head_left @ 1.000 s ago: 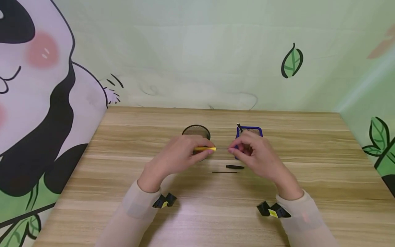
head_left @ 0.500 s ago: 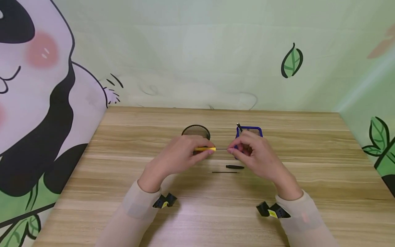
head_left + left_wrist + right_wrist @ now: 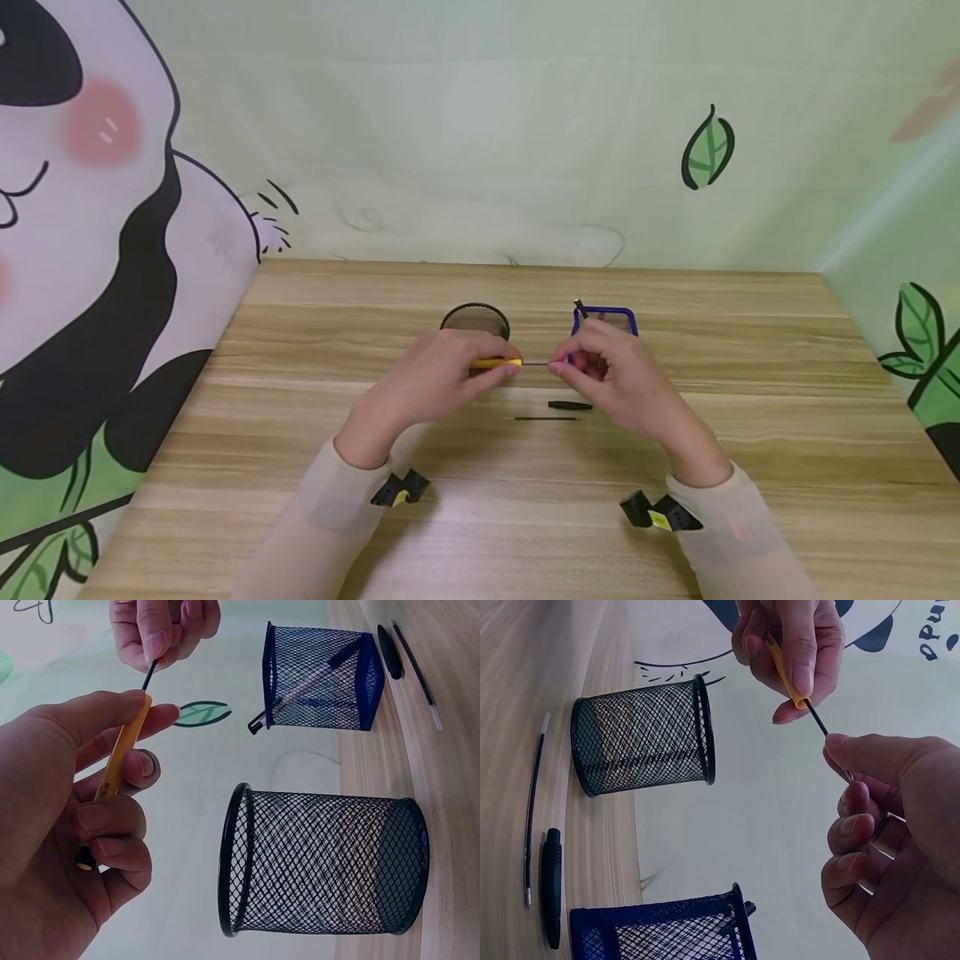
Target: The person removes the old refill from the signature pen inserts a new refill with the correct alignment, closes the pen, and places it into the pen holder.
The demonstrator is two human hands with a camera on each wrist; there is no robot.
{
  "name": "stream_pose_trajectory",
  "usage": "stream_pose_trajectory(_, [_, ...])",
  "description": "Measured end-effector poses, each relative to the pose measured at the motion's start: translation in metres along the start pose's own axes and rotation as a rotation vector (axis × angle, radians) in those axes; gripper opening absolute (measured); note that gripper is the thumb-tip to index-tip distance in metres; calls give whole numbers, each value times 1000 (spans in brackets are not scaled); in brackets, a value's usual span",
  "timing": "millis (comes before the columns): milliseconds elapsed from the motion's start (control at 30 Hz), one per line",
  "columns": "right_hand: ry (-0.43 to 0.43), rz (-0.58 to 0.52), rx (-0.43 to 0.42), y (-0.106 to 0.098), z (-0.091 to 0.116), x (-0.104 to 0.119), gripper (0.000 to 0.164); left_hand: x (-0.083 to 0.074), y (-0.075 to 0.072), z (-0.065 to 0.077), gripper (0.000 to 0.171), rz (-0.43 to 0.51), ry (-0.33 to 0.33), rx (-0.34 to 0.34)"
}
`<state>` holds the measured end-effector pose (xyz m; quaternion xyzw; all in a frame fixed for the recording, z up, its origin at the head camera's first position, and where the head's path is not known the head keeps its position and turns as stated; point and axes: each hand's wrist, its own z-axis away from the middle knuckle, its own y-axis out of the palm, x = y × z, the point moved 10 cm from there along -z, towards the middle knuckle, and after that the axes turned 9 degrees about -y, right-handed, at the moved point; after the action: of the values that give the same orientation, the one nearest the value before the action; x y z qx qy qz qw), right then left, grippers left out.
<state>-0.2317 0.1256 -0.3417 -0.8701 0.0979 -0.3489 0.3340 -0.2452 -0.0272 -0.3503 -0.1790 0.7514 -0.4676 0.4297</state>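
My left hand [image 3: 438, 367] grips a yellow pen barrel [image 3: 120, 757], its open end pointing to the right. A thin dark pen refill [image 3: 817, 718] sticks out of that end. My right hand [image 3: 622, 375] pinches the refill between thumb and finger; a shiny tip [image 3: 848, 775] shows just past the fingertips in the right wrist view. A black button [image 3: 86, 859] closes the barrel's other end, below the left fingers. The hands are held above the table. Lying on the wood are a black tapered pen piece [image 3: 570, 406] and a second refill [image 3: 546, 418].
Behind the left hand a round black mesh pen holder [image 3: 322, 862] stands on the table [image 3: 480, 533]. A square blue mesh pen holder [image 3: 319, 682] is behind the right hand, with a dark-ended pen [image 3: 300, 694] leaning inside. The wall bears a panda and leaves.
The right hand has edged slightly left toward the barrel, so a touch less refill shows between the hands. Both grips are the same, and the loose parts lie where they were.
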Motion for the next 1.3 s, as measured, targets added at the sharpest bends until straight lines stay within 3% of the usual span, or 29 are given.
stream_pose_trajectory(1300, [33, 6, 35, 7, 1, 0, 10, -5, 5, 0, 22, -17, 40, 19])
